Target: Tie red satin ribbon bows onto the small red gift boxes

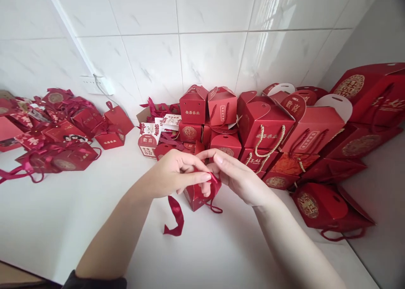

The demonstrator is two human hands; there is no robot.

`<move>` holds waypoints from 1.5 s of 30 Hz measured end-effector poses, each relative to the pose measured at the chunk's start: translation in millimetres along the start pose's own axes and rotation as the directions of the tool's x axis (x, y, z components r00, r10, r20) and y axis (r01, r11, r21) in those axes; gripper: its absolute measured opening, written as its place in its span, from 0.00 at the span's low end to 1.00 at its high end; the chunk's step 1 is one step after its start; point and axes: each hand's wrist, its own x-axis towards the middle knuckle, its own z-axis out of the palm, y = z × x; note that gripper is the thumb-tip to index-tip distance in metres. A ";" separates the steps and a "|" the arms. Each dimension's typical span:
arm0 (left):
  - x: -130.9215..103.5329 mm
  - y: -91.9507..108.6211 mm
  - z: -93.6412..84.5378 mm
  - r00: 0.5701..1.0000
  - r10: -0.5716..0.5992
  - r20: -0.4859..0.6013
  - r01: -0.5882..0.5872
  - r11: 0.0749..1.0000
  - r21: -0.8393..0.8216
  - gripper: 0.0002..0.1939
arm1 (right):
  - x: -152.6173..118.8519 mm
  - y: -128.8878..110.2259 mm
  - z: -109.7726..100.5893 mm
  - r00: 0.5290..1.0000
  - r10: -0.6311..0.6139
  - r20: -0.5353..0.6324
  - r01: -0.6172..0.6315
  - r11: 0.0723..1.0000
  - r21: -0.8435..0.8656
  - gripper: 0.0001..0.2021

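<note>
A small red gift box (195, 196) stands on the white table, partly covered by my two hands. Above its top, my left hand (177, 175) is closed, thumb and fingers pinching a dark red satin ribbon (176, 219). One cut end of that ribbon hangs down to the left of the box. From the other side, my right hand (232, 175) is closed on the same ribbon, its fingertips meeting those of the left. The exact shape of the ribbon between the fingers is hidden. A red twisted cord handle (215, 208) droops from the box's front.
Stacked red gift boxes (265, 120) with rope handles line the wall behind and to the right. A lone red box (329, 209) sits at the right edge. Ribboned boxes (63, 128) lie heaped at the left, below a wall socket (95, 85).
</note>
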 end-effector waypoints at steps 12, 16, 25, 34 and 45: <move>15.2 -16.0 -1.5 0.957 -0.167 0.238 0.178 0.984 -0.022 0.09 | -16.1 -11.4 -28.9 0.983 -0.134 -0.126 0.071 0.907 -0.416 0.11; 13.9 -18.9 -17.6 0.926 -0.123 0.357 0.125 0.992 0.019 0.07 | -22.8 -20.2 -43.8 0.967 -0.184 -0.177 0.054 0.824 -0.563 0.09; 11.0 -21.1 -25.2 0.892 -0.277 0.358 0.308 0.951 -0.032 0.12 | -35.2 -33.4 -54.4 0.930 -0.237 -0.281 -0.043 0.689 -0.723 0.09; 2.0 -30.8 -47.1 0.941 0.146 0.305 -0.100 0.982 -0.162 0.19 | -33.3 -31.9 -55.8 0.993 -0.062 -0.095 -0.034 0.635 -0.772 0.10; -18.5 -47.2 -89.1 0.872 0.489 -0.012 -0.483 0.856 -0.182 0.23 | -63.0 -22.7 -105.9 0.975 0.087 -0.206 -0.224 0.346 -0.911 0.10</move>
